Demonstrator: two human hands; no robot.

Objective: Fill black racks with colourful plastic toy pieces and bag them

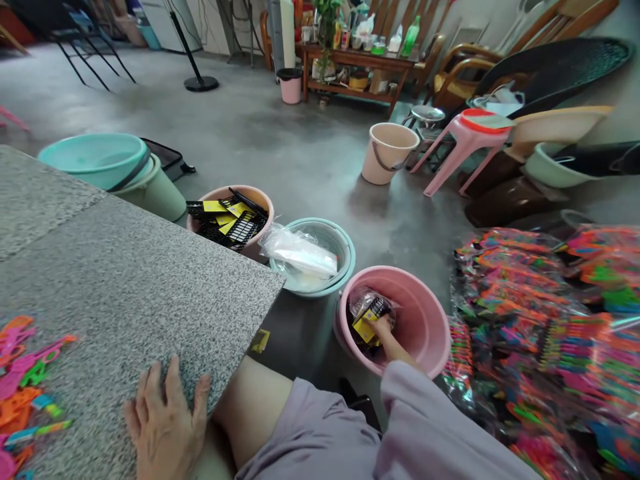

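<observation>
My left hand (167,420) lies flat on the speckled grey tabletop (165,287), fingers spread, holding nothing. To its left, small bright plastic pieces (25,373) in pink, orange, green and blue are scattered on the table. My right hand (383,329) reaches down into a pink bucket (425,313) on the floor. Its fingers are closed at a black slotted plastic piece with a yellow label (369,321); the fingertips are partly hidden. Clear plastic wrapping (364,299) lies beside that piece inside the bucket.
Beyond the table stand a bucket (267,200) of black slotted pieces with yellow labels and a teal basket (345,257) holding clear plastic bags (305,257). Bagged colourful toys (530,320) are piled at right. Farther off are a beige bucket (383,157) and pink stool (460,140).
</observation>
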